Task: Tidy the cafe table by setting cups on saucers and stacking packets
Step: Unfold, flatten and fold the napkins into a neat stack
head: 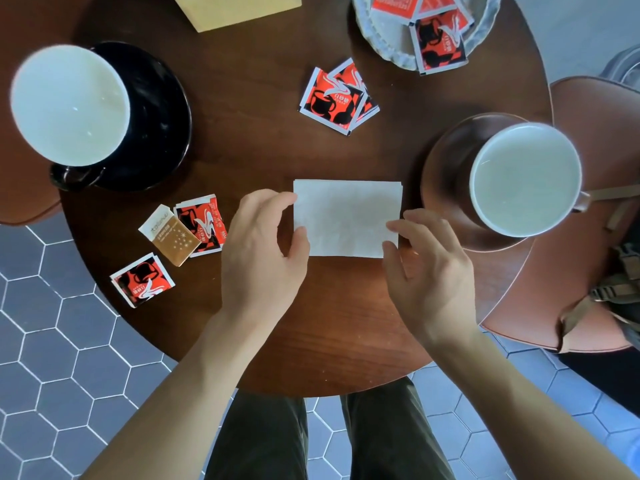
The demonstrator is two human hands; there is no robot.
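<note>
A folded white napkin lies flat on the round dark wooden table. My left hand touches its left edge with thumb and fingertips; my right hand touches its lower right corner. A white cup stands on a black saucer at the left. Another white cup stands on a brown saucer at the right. Red and black sugar packets lie loose: two overlapping at centre back, one beside a gold packet, one at the front left.
A pale scalloped dish at the back right holds several red packets. A yellow box sits at the back edge. A brown leather chair with a bag stands to the right. Grey hexagonal floor tiles lie below.
</note>
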